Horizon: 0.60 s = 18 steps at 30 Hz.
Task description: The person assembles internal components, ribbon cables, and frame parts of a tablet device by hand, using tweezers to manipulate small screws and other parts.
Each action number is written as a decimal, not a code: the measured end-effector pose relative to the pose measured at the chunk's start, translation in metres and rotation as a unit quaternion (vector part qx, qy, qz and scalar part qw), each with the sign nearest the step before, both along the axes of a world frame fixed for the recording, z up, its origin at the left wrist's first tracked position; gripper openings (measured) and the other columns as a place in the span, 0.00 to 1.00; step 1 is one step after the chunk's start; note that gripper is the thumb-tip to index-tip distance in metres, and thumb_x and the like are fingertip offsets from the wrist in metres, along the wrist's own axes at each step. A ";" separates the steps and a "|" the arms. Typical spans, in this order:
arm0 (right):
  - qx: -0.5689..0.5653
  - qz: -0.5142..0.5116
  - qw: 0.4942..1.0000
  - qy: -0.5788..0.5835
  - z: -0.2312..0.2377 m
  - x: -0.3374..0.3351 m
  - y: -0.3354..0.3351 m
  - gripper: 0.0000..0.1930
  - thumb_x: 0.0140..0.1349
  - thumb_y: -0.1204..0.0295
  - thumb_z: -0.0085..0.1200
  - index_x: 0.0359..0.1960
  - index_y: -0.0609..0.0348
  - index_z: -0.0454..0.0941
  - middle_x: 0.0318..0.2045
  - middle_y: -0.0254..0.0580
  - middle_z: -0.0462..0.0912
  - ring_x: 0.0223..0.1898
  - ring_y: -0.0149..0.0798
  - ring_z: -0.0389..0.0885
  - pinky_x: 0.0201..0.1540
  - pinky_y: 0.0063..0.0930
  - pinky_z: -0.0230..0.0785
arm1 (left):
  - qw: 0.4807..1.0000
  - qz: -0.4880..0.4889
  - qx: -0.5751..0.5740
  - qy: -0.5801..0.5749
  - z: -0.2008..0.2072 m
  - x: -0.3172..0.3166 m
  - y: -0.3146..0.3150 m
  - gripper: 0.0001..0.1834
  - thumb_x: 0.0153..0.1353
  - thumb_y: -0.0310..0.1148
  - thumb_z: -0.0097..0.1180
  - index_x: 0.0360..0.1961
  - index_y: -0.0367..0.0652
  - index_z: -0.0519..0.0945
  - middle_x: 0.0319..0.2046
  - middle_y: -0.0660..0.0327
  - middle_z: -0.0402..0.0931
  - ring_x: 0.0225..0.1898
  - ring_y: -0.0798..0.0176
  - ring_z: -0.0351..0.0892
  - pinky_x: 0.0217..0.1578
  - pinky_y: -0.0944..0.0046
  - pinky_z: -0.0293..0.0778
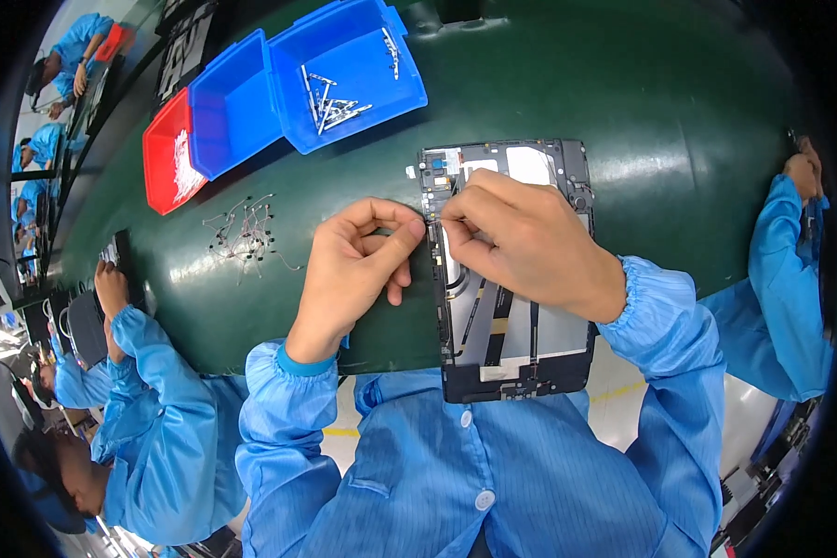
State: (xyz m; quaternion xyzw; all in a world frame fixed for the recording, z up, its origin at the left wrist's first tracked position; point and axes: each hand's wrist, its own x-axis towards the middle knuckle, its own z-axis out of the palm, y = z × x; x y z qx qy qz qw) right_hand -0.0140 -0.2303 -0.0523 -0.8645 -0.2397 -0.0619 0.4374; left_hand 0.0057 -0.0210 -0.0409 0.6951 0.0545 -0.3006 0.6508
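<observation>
Bins [344, 74] block far-left; rt clear.

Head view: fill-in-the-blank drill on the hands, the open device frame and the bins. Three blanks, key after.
1. Both hands, left hand and right hand, meet at the ____ edge of the opened tablet frame.
2. The small bin beside the two blue bins is ____.
3. The loose small parts lie on the ____ table mat.

Missing words: left; red; green

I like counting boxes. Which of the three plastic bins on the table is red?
The smallest bin, at the left end of the row. The two bins beside it are blue.
</observation>
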 end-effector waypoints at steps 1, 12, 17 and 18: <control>0.002 -0.003 1.000 -0.009 0.000 0.000 0.000 0.08 0.52 0.82 0.62 0.33 0.63 0.77 0.28 0.42 0.76 0.26 0.41 0.82 0.29 0.31 0.75 | 1.000 0.000 0.004 0.000 0.001 0.000 -0.001 0.08 0.66 0.28 0.61 0.40 0.33 0.79 0.19 0.64 0.76 0.17 0.76 0.73 0.15 0.75 0.67; 0.014 -0.001 1.000 -0.021 -0.004 0.002 -0.001 0.07 0.52 0.81 0.62 0.31 0.62 0.76 0.27 0.41 0.75 0.25 0.43 0.80 0.27 0.33 0.73 | 0.999 -0.003 0.037 0.004 0.003 0.003 -0.004 0.08 0.65 0.28 0.61 0.38 0.34 0.79 0.17 0.64 0.76 0.14 0.75 0.71 0.14 0.74 0.65; 0.009 0.005 1.000 -0.013 -0.003 0.002 -0.002 0.07 0.52 0.81 0.62 0.31 0.61 0.76 0.27 0.41 0.75 0.24 0.43 0.79 0.26 0.34 0.72 | 0.999 -0.001 0.053 -0.010 0.004 0.002 -0.007 0.08 0.66 0.28 0.60 0.36 0.33 0.77 0.18 0.62 0.77 0.15 0.74 0.72 0.14 0.74 0.66; 0.009 0.005 1.000 -0.013 -0.003 0.002 -0.002 0.07 0.52 0.81 0.62 0.31 0.61 0.76 0.27 0.41 0.75 0.24 0.43 0.79 0.26 0.34 0.72 | 0.999 -0.002 0.054 -0.010 0.003 0.001 -0.007 0.08 0.66 0.28 0.60 0.36 0.33 0.77 0.18 0.62 0.77 0.15 0.74 0.72 0.14 0.74 0.66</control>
